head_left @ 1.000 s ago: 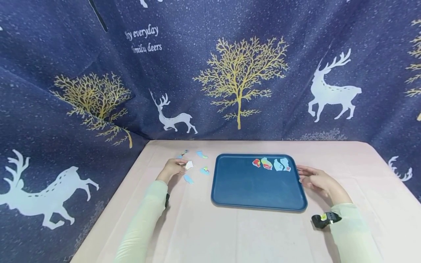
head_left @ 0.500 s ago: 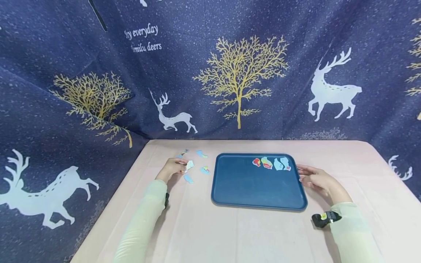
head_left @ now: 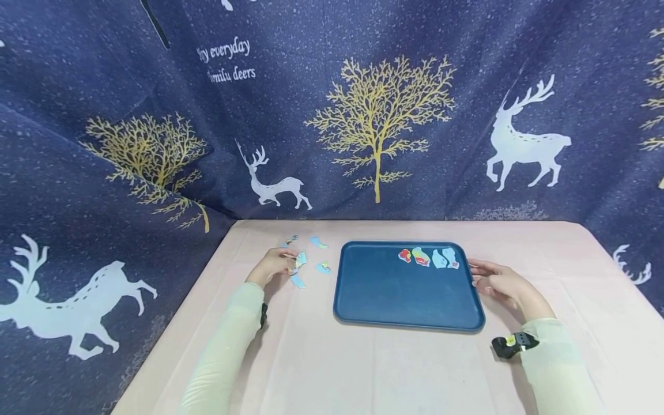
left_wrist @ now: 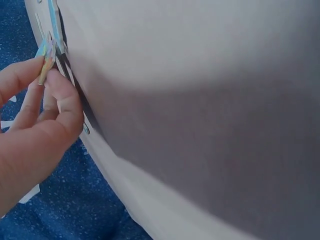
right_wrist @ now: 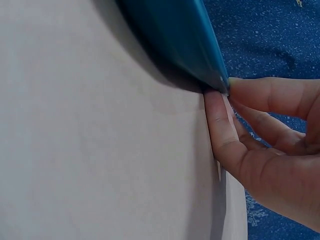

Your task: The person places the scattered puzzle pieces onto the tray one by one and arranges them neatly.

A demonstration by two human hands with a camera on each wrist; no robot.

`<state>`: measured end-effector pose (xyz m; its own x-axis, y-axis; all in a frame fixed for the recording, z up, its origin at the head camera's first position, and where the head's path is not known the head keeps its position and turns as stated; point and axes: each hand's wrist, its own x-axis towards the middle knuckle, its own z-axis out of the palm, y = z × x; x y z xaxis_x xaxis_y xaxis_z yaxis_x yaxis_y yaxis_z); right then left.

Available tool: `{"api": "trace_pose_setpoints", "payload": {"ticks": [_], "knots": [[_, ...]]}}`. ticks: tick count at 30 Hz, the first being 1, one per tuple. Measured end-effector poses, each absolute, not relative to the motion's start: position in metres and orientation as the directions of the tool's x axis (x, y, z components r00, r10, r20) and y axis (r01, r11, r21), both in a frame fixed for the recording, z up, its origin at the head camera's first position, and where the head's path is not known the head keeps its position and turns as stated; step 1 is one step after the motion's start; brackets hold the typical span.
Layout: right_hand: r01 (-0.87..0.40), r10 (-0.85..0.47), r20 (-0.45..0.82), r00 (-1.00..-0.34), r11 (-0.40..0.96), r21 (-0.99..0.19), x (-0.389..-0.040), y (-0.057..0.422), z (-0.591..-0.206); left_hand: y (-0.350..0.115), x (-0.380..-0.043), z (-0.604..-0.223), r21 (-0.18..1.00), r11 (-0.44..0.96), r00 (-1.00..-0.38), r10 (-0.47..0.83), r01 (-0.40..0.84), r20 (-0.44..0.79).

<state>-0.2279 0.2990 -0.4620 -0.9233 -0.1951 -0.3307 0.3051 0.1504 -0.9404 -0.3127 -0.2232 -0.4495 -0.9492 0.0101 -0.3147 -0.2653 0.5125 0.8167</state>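
My left hand point(head_left: 273, 265) pinches a small jigsaw piece point(head_left: 302, 258) between thumb and fingertips at the table's left. Its coloured printed side faces up in the head view, while the left wrist view shows the held piece point(left_wrist: 48, 62) nearly edge-on. Several loose pieces lie around that hand, among them a light blue one point(head_left: 298, 281) and a blue-yellow one point(head_left: 324, 267). On the right, my right hand point(head_left: 500, 285) holds the rim of a dark blue tray point(head_left: 404, 300). In the right wrist view, thumb and forefinger meet at the tray's edge point(right_wrist: 200, 50).
A short row of jigsaw pieces lies along the tray's back right, including a red one point(head_left: 404, 256) and a pale blue one point(head_left: 439, 259). Pale pink cloth point(head_left: 332, 369) covers the table. A navy curtain point(head_left: 290, 115) with deer and trees stands behind and at the left.
The piece in my left hand has turned from its white side to its coloured side. The right hand and the tray have stayed in place.
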Motion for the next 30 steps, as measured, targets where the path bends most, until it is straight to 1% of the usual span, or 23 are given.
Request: {"api": "trace_pose_setpoints", "payload": {"ticks": [2,8,11,17,24,30], "knots": [[0.299,-0.199,-0.326,-0.924,0.154,-0.942,-0.227,0.299,-0.462,-0.223,-0.313,-0.45,0.826,0.494,-0.945,0.026,-0.272,-0.327],[0.285,-0.206,-0.316,-0.926,0.165,-0.944,-0.227,0.299,-0.461,-0.221,-0.312,-0.449,0.878,0.381,-0.937,0.07,-0.291,-0.342],[0.296,-0.197,-0.326,-0.925,0.167,-0.941,-0.227,0.299,-0.461,-0.219,-0.312,-0.449,0.896,0.333,-0.934,0.099,-0.294,-0.343],[0.308,-0.189,-0.335,-0.923,0.156,-0.938,-0.226,0.299,-0.461,-0.212,-0.313,-0.447,0.907,0.316,-0.937,0.117,-0.279,-0.329],[0.249,-0.227,-0.279,-0.933,0.151,-0.957,-0.226,0.299,-0.461,-0.201,-0.313,-0.447,0.93,0.265,-0.943,0.145,-0.256,-0.3],[0.235,-0.228,-0.267,-0.936,0.155,-0.959,-0.226,0.3,-0.462,-0.187,-0.315,-0.446,0.94,0.217,-0.945,0.139,-0.263,-0.296]]}}
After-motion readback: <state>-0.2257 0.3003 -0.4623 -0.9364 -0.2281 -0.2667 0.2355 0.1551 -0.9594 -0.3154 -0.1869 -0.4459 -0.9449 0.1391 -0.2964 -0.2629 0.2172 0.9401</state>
